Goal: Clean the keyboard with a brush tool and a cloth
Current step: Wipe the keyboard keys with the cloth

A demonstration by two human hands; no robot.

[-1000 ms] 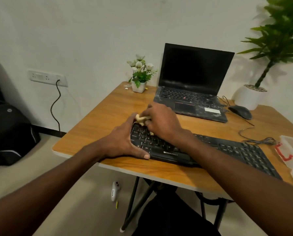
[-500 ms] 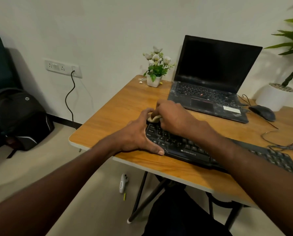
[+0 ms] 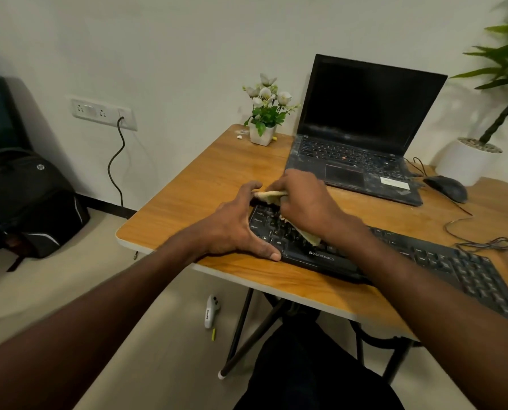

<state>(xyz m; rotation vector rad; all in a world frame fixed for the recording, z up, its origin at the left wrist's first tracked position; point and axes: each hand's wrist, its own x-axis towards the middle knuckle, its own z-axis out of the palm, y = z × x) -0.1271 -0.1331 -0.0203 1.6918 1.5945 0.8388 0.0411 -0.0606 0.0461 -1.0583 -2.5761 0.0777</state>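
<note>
Keyboard (image 3: 394,255) wiping, cloth at the left end.
Long axis runs from the hands rightward along the tabletop (image 3: 217,173); right hand (image 3: 303,202) grips the cloth (image 3: 272,196) on the keys, left hand (image 3: 235,229), fingers spread, braces the keyboard's left edge.

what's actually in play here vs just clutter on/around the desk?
In play:
- keyboard, left end braced by the left hand
- cloth, gripped by the right hand on the keys

Lying about:
- laptop
- mouse
- flower pot
- backpack
</note>
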